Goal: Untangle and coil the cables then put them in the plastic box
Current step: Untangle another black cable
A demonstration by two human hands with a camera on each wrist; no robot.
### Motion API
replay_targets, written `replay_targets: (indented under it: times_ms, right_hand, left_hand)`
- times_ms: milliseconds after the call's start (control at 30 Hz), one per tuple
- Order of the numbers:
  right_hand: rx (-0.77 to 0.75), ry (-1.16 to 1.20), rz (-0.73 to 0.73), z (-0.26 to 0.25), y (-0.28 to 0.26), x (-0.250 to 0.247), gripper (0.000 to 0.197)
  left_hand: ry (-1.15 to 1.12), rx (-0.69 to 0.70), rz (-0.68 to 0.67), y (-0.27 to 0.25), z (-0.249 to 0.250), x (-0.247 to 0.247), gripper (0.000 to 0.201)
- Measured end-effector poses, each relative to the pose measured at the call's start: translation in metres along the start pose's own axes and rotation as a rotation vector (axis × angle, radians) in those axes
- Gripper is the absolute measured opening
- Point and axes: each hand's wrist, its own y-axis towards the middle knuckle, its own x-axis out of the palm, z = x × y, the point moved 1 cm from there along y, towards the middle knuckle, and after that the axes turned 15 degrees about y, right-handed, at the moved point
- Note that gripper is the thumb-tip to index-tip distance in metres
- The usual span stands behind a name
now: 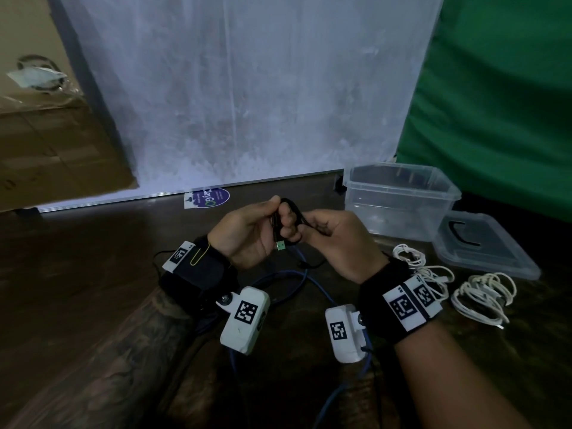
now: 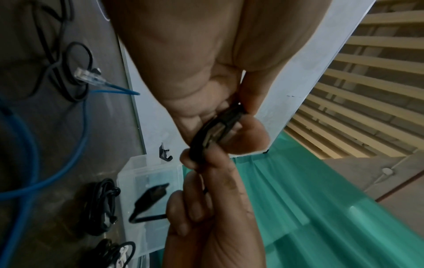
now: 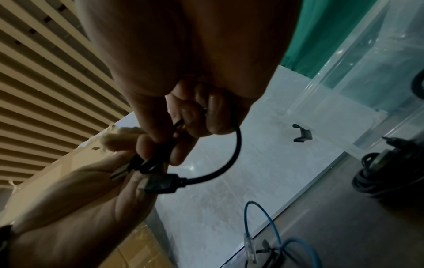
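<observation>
The left hand [image 1: 247, 235] and right hand [image 1: 335, 243], raised over the table [image 1: 77, 274] nearest the camera, meet on a short black cable [image 1: 286, 224]. The left thumb and fingers pinch its bunched loops, with a USB plug [image 1: 281, 245] hanging below. The right hand's fingers curl round the free end, which bends in a loop to a second plug [image 3: 160, 184]. My reading is that this cable is being wound into a small coil and is nearly done.

On the left of the table nothing of the task lies. Under the wrists, a blue cable [image 1: 312, 286] sprawls loose and uncoiled, its clear plug [image 2: 87, 76] lying across a thin black lead [image 2: 78, 72]; these look still tangled. To the right lie white cables [image 1: 483, 294], bundled but not boxed, and the left wrist view shows a coiled dark cable [image 2: 101, 206] beside the box [image 1: 402, 196].

The box stands open at the right rear and looks empty, its lid [image 1: 486, 243] lying beside it. So, by my judgement, some coiling is done, the blue cable remains, and all boxing is left.

Nothing blocks the way to the box; the blue cable under the forearms could snag.
</observation>
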Motion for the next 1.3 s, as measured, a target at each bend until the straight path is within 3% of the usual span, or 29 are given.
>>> replay_targets:
  times_ms: [200, 367, 500, 700, 833, 967, 1133, 1300]
  right_hand:
    - [-0.055, -0.171, 0.014, 0.0, 0.002, -0.005, 0.021]
    - [0.111, -0.012, 0.005, 0.014, 0.002, -0.009, 0.023]
    - [0.193, -0.029, 0.03, 0.021, 0.001, -0.016, 0.025]
    - [0.202, 0.143, 0.324, 0.025, 0.004, -0.014, 0.018]
    - [0.163, 0.176, 0.408, 0.024, 0.004, -0.01, 0.018]
    - [0.205, 0.259, 0.404, 0.021, 0.003, -0.01, 0.015]
    - [0.242, 0.373, 0.358, 0.019, 0.003, -0.004, 0.018]
    - [0.248, 0.338, 0.285, 0.013, 0.003, 0.007, 0.019]
  left_hand:
    - [0.034, -0.045, 0.056, 0.001, 0.001, 0.001, 0.025]
    - [-0.038, -0.023, 0.165, 0.006, -0.001, -0.011, 0.027]
    - [-0.105, 0.039, 0.219, 0.005, 0.007, -0.016, 0.029]
    - [-0.071, -0.023, 0.195, 0.008, -0.002, -0.016, 0.031]
    - [-0.069, -0.11, 0.144, 0.009, -0.011, -0.008, 0.031]
    - [-0.101, -0.118, 0.138, 0.01, -0.017, -0.006, 0.032]
    - [-0.179, -0.135, 0.035, 0.01, -0.023, -0.005, 0.031]
    - [-0.083, -0.106, 0.274, 0.015, -0.033, 0.0, 0.035]
